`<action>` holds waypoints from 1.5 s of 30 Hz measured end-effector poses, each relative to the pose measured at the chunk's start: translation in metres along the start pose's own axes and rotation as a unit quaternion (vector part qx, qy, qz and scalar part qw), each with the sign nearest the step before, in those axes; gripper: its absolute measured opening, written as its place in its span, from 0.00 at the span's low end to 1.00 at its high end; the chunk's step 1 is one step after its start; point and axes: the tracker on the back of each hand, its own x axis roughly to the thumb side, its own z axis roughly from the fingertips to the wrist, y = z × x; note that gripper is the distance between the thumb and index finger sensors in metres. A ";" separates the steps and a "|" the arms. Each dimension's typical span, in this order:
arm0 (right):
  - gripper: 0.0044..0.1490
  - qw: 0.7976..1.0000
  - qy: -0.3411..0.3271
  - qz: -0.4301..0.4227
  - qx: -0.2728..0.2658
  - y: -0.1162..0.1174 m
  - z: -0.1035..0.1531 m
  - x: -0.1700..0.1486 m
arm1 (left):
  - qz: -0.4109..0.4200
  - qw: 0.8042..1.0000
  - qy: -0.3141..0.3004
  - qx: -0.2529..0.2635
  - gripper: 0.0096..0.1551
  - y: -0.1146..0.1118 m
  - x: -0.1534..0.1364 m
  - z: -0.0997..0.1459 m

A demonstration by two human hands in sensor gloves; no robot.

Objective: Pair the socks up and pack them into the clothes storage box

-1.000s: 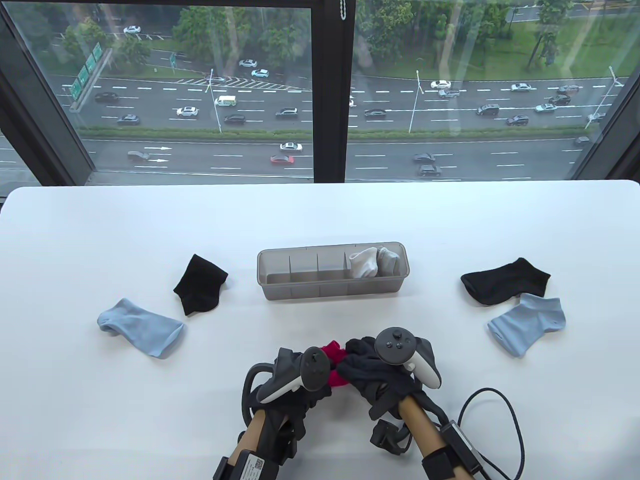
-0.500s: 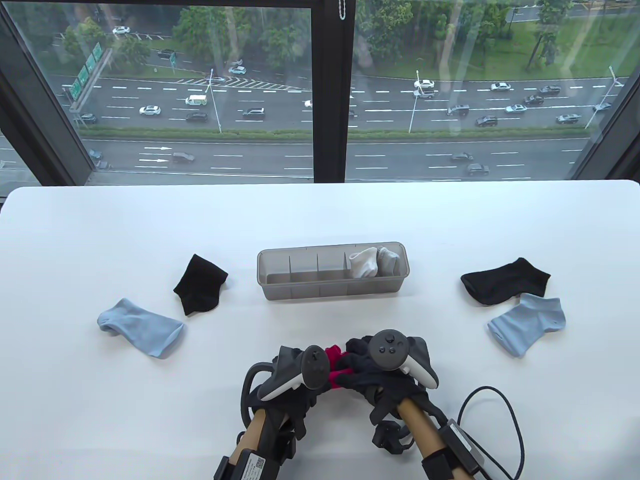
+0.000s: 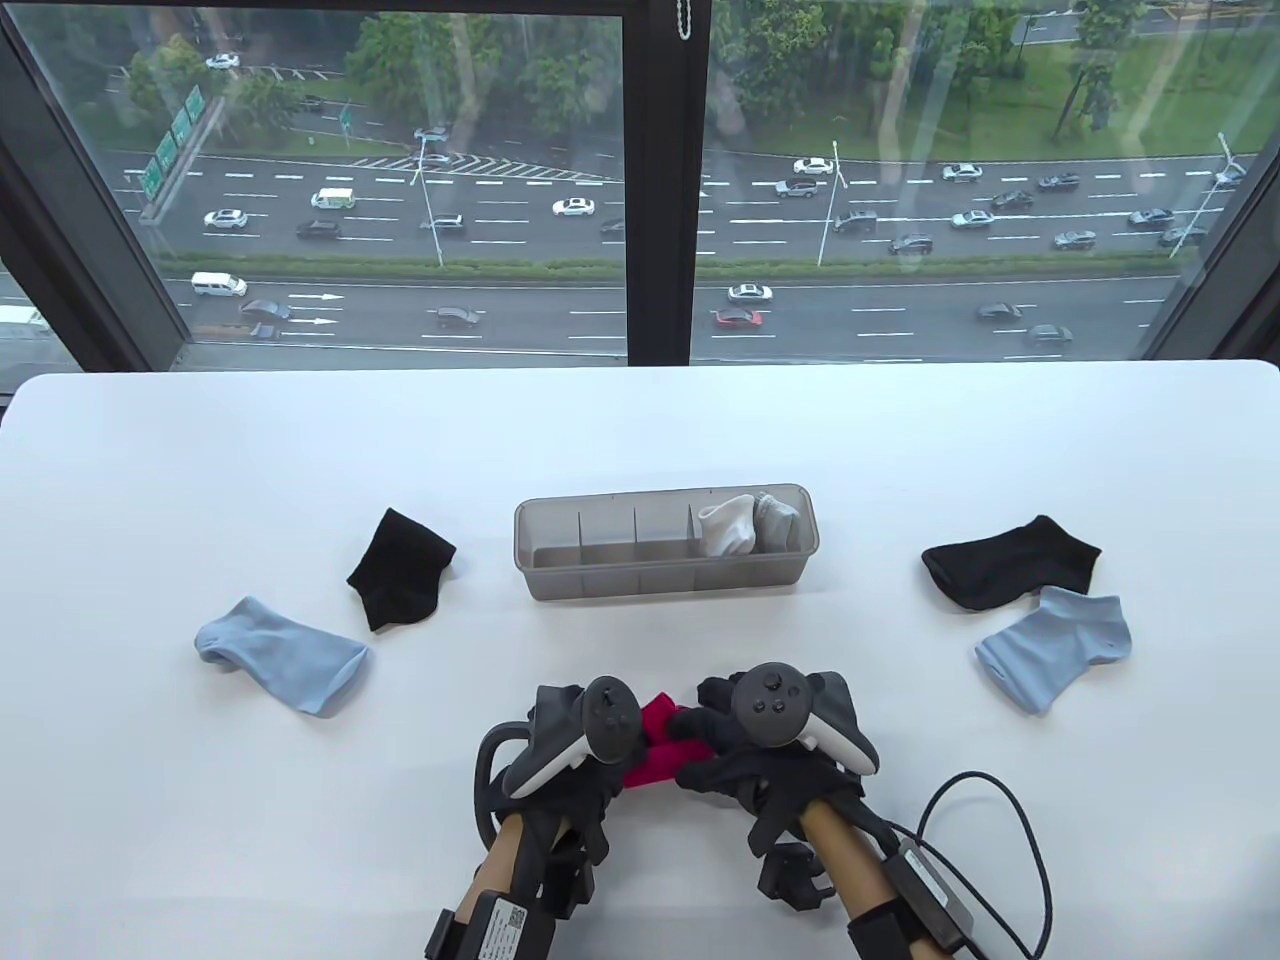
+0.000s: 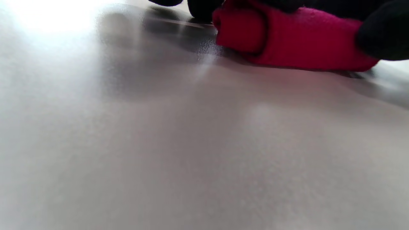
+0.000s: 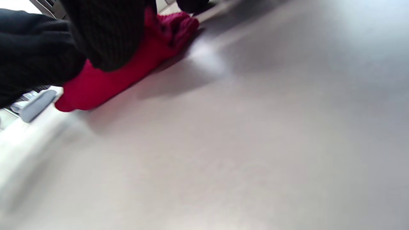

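Note:
A red sock bundle (image 3: 655, 745) lies folded on the white table (image 3: 640, 440) near its front edge. My left hand (image 3: 612, 778) and right hand (image 3: 708, 752) hold it from either side. In the left wrist view black gloved fingers (image 4: 383, 35) curl over the red sock bundle (image 4: 294, 41). The right wrist view shows my fingers (image 5: 105, 35) pressed down around the red sock bundle (image 5: 105, 80). Behind the hands stands the grey storage box (image 3: 665, 585), with a white and grey sock pair (image 3: 735, 525) in its right compartments. The other compartments hold nothing.
A black sock (image 3: 400, 568) and a light blue sock (image 3: 280, 655) lie left of the box. Another black sock (image 3: 1010, 565) and light blue sock (image 3: 1055, 645) lie to the right. A black cable (image 3: 1000, 830) loops beside my right forearm.
Both hands have closed in on the red socks and shifted slightly left. The bundle now looks flatter and more tightly folded between them.

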 end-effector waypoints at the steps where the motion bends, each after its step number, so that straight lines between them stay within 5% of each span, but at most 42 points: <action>1: 0.30 1.000 0.006 0.012 -0.009 0.000 0.000 0.002 | 0.002 1.000 0.000 0.014 0.25 0.000 -0.001 0.001; 4: 0.28 1.000 0.008 0.016 -0.011 0.001 -0.001 0.005 | 0.000 1.000 0.016 -0.004 0.37 0.001 -0.006 0.001; 6: 0.26 0.999 0.005 0.026 -0.019 0.001 -0.001 0.006 | 0.022 1.000 0.017 -0.013 0.36 0.000 -0.008 0.000; 10: 0.23 0.999 0.011 0.019 -0.026 0.001 -0.001 0.006 | 0.018 0.998 -0.022 0.063 0.28 0.004 -0.005 0.005; 13: 0.23 1.000 0.013 0.012 -0.022 0.002 -0.001 0.004 | 0.027 0.998 -0.047 -0.027 0.36 -0.001 0.000 0.001; 16: 0.28 0.999 0.008 0.002 -0.043 0.001 0.001 0.004 | -0.021 0.999 -0.030 -0.001 0.31 0.001 0.003 0.000; 21: 0.41 1.000 -0.003 0.004 0.006 0.001 0.002 0.003 | -0.012 1.000 -0.021 -0.011 0.28 -0.001 0.003 -0.002; 23: 0.35 0.998 0.005 0.056 -0.018 0.001 0.001 0.005 | -0.008 1.000 -0.020 -0.014 0.27 0.000 0.003 -0.003; 27: 0.29 0.999 0.015 0.029 -0.008 0.002 -0.002 0.006 | -0.003 1.000 -0.012 -0.001 0.27 0.001 0.001 -0.001; 30: 0.28 0.999 0.016 0.035 -0.001 0.000 -0.002 0.004 | 0.028 0.999 -0.016 -0.027 0.38 0.000 -0.006 -0.002; 34: 0.26 1.000 0.022 -0.005 0.020 0.001 -0.003 0.003 | 0.035 0.999 -0.007 -0.033 0.27 0.001 -0.006 -0.004; 40: 0.25 0.999 0.025 -0.026 0.026 0.001 -0.003 -0.001 | 0.000 0.999 0.018 -0.027 0.28 -0.003 0.000 -0.003; 43: 0.24 0.998 0.032 -0.038 0.029 -0.001 -0.003 -0.001 | 0.046 0.998 -0.031 0.007 0.33 0.002 -0.003 0.000; 45: 0.24 0.999 0.036 -0.034 0.021 0.000 -0.004 0.000 | 0.083 0.994 -0.059 -0.037 0.34 0.000 -0.001 -0.001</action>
